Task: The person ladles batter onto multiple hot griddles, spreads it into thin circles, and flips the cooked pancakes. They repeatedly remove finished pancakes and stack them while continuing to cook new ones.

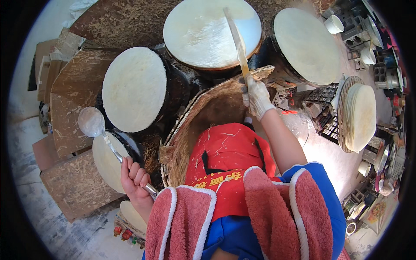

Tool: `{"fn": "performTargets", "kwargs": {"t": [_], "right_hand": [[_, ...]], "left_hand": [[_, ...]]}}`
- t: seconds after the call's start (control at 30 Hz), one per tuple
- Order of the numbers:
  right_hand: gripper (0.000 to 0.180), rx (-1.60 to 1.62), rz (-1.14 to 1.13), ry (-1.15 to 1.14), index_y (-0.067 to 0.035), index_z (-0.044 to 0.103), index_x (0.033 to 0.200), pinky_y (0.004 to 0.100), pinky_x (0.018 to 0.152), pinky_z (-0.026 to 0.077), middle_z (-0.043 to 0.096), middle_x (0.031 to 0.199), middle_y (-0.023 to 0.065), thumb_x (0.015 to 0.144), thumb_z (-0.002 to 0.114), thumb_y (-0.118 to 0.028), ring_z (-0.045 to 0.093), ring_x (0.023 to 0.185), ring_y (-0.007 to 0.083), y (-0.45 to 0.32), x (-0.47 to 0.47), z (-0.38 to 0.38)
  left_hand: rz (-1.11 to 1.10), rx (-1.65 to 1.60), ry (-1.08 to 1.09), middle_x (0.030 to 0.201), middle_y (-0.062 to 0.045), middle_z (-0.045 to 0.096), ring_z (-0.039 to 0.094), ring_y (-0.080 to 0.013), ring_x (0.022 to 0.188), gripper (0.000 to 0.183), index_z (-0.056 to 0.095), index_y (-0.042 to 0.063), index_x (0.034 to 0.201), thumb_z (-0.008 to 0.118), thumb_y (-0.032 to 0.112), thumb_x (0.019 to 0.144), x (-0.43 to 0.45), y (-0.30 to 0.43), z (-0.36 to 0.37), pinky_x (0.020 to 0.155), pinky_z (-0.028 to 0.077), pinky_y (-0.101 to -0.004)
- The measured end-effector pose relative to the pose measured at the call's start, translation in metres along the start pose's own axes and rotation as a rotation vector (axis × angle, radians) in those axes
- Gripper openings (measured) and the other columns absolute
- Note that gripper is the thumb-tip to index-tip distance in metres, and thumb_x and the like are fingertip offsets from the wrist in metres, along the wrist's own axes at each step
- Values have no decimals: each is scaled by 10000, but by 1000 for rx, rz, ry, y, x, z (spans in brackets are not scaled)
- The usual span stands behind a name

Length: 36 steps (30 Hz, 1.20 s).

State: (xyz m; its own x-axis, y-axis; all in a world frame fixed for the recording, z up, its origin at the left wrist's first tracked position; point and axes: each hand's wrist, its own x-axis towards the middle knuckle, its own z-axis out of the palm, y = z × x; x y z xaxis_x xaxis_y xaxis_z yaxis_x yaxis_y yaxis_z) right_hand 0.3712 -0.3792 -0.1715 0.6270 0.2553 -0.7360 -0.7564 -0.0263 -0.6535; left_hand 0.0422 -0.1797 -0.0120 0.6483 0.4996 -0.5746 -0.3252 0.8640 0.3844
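Note:
My left hand (135, 175), bare, is closed round the handle of a metal ladle (91, 122), its bowl raised near the left griddles. In a pale glove, my right hand (257, 97) grips a long flat scraper (237, 40), whose blade lies across the top round griddle (208, 32). That griddle bears a pale, partly shiny layer of batter, with a smooth bluish-white patch right of the blade. Pale round sheets also cover the left griddle (134, 89), the right griddle (306, 45) and the lower left griddle (109, 161).
A stack of thin round flatbreads (360, 118) rests on a woven round tray (343, 113) at the right. Batter-stained cardboard (81, 182) borders the left griddles. A crusted curved shield (182, 126) stands between me and the griddles. White bowls (334, 24) and perforated blocks line the right side.

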Motion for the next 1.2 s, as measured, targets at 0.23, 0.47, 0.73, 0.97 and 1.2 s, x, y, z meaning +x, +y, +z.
{"fn": "performTargets", "kwargs": {"t": [0.23, 0.47, 0.73, 0.97, 1.2], "right_hand": [[390, -587, 124, -97, -58, 676, 906, 249, 396, 294, 503, 567, -23, 937, 513, -412, 422, 448, 75, 29, -35, -56], [451, -246, -31, -157, -40, 617, 906, 261, 338, 250, 480, 568, -17, 928, 497, -473, 341, 366, 91, -42, 12, -105], [434, -655, -50, -292, -26, 678, 892, 234, 517, 404, 605, 698, 8, 936, 507, -422, 529, 584, 81, -24, 14, -167], [625, -915, -235, 35, -47, 669, 1011, 429, 877, 443, 643, 1003, 243, 868, 372, -578, 590, 1013, 405, -99, 99, -120], [476, -947, -488, -40, -39, 651, 1024, 440, 841, 477, 626, 983, 250, 943, 397, -434, 587, 977, 415, -121, 91, -75]], "left_hand": [[-7, 28, 2, 516, 54, 225, 199, -56, 381, 301, 348, 116, 788, 303, 278, 1037, 9, -25, 25, 347, 235, -232], [-16, 5, 50, 505, 73, 227, 198, -42, 362, 295, 363, 130, 779, 342, 288, 1028, 22, -59, 55, 320, 229, -224], [24, 29, 81, 499, 75, 223, 197, -37, 364, 295, 369, 132, 772, 354, 282, 1025, 24, -101, 88, 315, 224, -219], [33, -6, 94, 494, 77, 223, 186, -41, 361, 308, 371, 131, 762, 348, 289, 1026, 18, -128, 107, 312, 204, -223], [9, 57, 102, 500, 80, 232, 188, -40, 359, 305, 369, 142, 755, 351, 284, 1024, 38, -119, 107, 316, 199, -223]]}}
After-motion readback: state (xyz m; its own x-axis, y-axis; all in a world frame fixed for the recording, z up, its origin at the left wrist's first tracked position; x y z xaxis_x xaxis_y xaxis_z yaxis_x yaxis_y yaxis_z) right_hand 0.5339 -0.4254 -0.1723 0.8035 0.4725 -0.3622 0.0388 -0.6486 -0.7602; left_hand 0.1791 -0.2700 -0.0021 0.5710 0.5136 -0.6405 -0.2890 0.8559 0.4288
